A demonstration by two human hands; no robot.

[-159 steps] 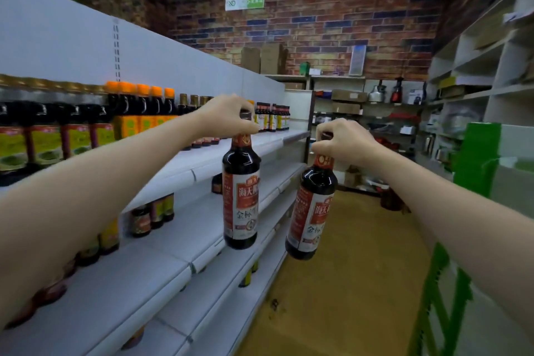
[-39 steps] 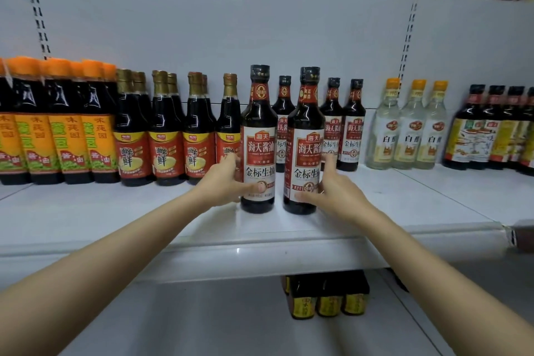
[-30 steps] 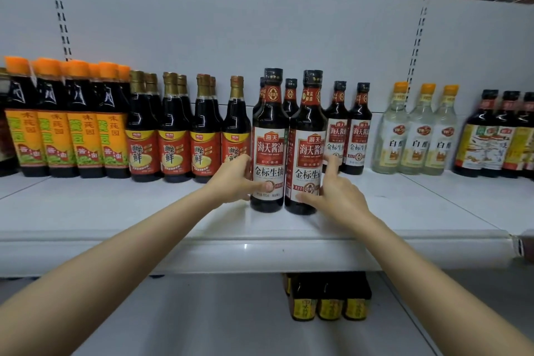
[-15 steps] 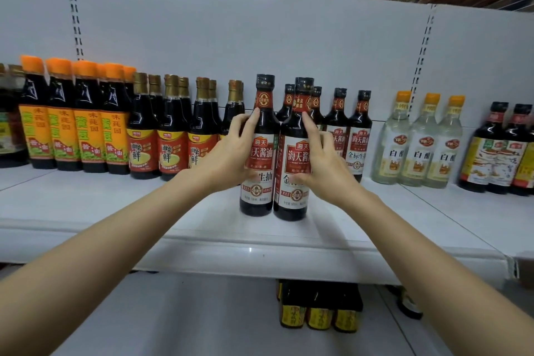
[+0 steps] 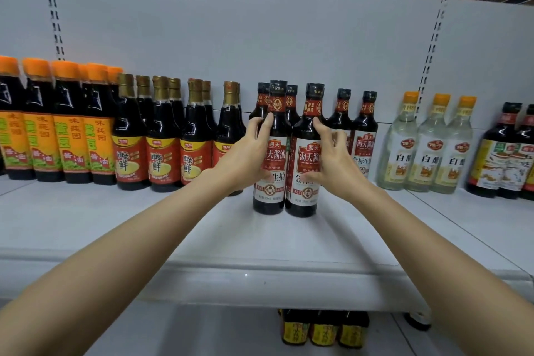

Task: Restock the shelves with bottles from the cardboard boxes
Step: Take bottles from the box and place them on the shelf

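Left hand [image 5: 245, 153]: wrapped around the left dark glass soy sauce bottle with red-and-white label [image 5: 273, 150], holding its body.
Right hand [image 5: 332, 159]: closed on the right dark glass soy sauce bottle of the same kind [image 5: 306, 153].
Both bottles: upright, touching side by side on the white metal shelf [image 5: 260, 254], in front of matching bottles.
Neighbours: gold-capped dark bottles [image 5: 161, 136] left, clear vinegar bottles with orange caps [image 5: 427, 147] right.

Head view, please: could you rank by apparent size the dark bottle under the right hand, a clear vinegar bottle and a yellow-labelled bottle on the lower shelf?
1. Dark bottle under the right hand, though it stands nearest.
2. Clear vinegar bottle.
3. Yellow-labelled bottle; its top is hidden by the shelf, so its rank is unsure.
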